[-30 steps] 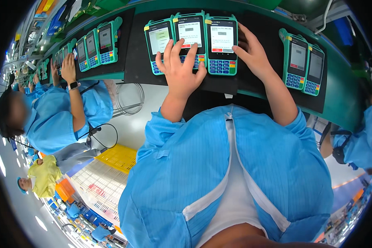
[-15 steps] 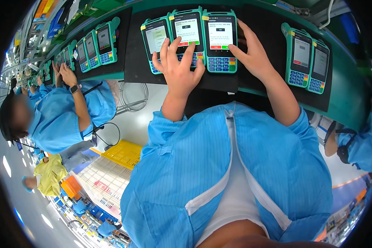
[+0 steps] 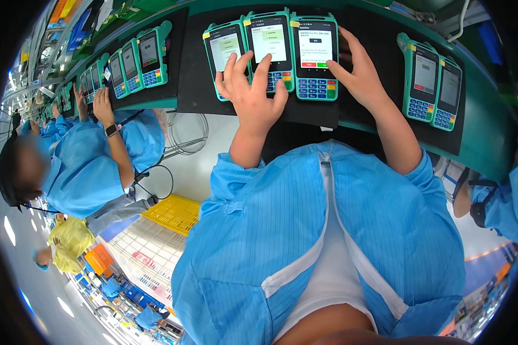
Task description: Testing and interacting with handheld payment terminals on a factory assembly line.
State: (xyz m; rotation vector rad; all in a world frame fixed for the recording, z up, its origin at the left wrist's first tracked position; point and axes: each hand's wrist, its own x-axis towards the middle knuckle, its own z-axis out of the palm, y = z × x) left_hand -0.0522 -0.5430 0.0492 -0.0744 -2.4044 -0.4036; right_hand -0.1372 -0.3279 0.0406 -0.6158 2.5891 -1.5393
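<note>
Three green handheld payment terminals stand side by side before me: a left terminal (image 3: 224,46), a middle terminal (image 3: 269,43) and a right terminal (image 3: 315,49). My left hand (image 3: 252,98) is spread over the lower part of the left and middle ones, hiding part of their keypads; its fingertips are at their screens. Beside the right terminal is my right hand (image 3: 360,72), fingers stretched along its right side and thumb at the green button on its lit screen. Neither hand grasps anything. List pages show on the left and middle screens.
Two more terminals (image 3: 423,83) lie to the right on a black mat (image 3: 374,40). Further left along the green bench, a co-worker (image 3: 86,167) in blue reaches toward another row of terminals (image 3: 133,63). A yellow crate (image 3: 170,214) is at lower left.
The middle terminal's screen has gone from a page with red and green buttons to a list page. My hands keep nearly the same places; the view has shifted slightly.
</note>
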